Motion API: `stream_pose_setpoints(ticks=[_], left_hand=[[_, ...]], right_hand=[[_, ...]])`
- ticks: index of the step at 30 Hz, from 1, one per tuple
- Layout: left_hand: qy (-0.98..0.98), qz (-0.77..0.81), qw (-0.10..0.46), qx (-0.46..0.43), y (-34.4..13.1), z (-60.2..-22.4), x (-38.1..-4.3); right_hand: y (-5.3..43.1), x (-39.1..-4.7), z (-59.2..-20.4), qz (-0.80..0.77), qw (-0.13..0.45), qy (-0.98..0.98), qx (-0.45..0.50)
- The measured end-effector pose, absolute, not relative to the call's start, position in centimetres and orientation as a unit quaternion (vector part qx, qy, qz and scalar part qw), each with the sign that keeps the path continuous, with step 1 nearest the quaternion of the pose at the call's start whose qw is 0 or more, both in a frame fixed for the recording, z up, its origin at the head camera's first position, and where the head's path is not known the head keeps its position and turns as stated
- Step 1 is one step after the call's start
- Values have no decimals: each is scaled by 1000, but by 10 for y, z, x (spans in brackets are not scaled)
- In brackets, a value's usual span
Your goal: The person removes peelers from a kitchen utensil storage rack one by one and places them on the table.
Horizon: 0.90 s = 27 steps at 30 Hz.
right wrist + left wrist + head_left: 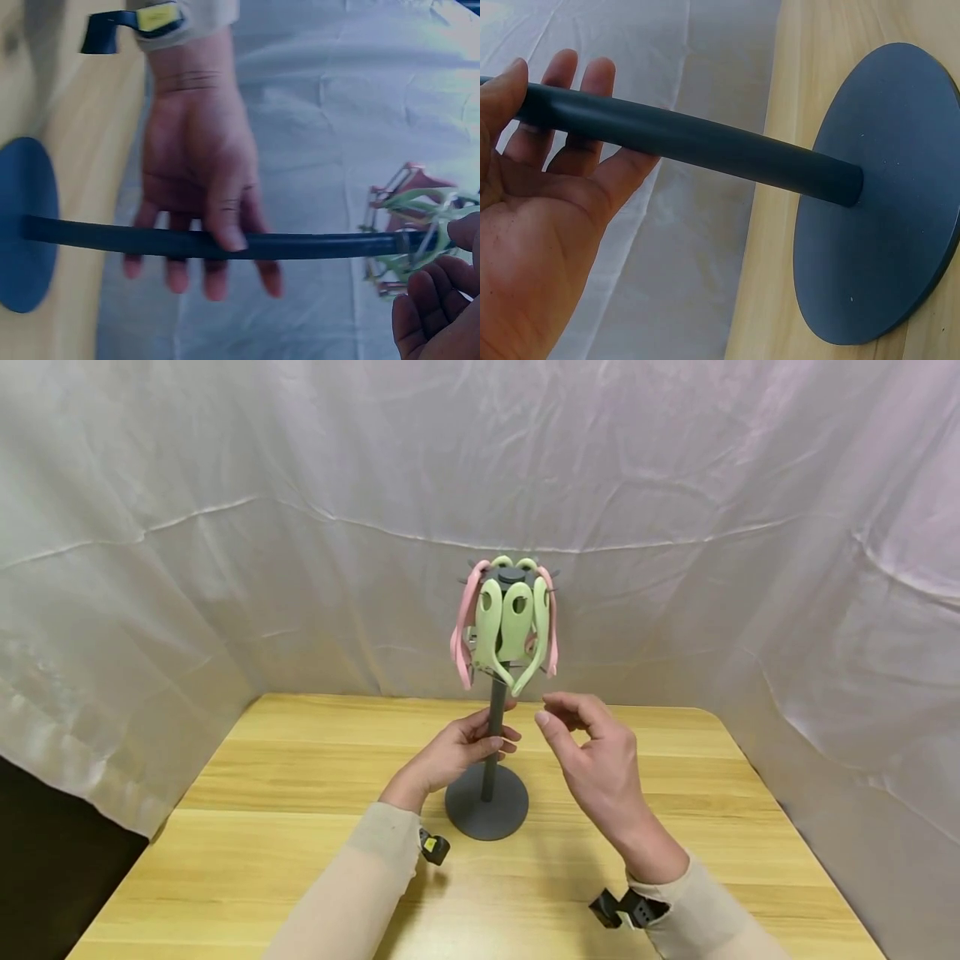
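Observation:
A dark grey stand (497, 710) rises upright from a round base (487, 822). My left hand (453, 750) holds its pole, thumb on the near side and fingers behind, as the left wrist view also shows with the pole (705, 146). Around the top hang several light green peelers (516, 627) and pink peelers (463, 631), Y-shaped with a hole in the handle. Just below and right of them is my right hand (600, 756), fingers loosely bent and nothing held. The right wrist view shows the hanging peelers (412, 199) beside those fingers, partly covered.
The stand rests on a light wooden table (300, 843). Pale cloth curtain (337, 593) hangs behind the table and along both sides. Small dark hooks (555, 574) stick out from the stand's top. Each wrist carries a small black camera (630, 910).

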<state>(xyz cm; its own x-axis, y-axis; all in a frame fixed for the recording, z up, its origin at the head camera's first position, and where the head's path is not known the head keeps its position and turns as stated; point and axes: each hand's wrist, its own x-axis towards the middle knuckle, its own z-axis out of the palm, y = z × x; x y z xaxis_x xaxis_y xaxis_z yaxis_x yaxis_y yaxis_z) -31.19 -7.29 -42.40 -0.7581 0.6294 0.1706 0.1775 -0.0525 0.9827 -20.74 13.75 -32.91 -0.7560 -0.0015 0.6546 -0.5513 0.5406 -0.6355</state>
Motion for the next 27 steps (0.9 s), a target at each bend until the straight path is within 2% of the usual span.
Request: stream_pose_setpoints(ticks=[17,27], left_hand=[[674,654,176,293,-74,-423,-313],[671,658,177,292,-75,-424,-312]], right_hand=[[124,-219,-283,458,381,-779,198],[123,-230,-270,474,382,-774,174]])
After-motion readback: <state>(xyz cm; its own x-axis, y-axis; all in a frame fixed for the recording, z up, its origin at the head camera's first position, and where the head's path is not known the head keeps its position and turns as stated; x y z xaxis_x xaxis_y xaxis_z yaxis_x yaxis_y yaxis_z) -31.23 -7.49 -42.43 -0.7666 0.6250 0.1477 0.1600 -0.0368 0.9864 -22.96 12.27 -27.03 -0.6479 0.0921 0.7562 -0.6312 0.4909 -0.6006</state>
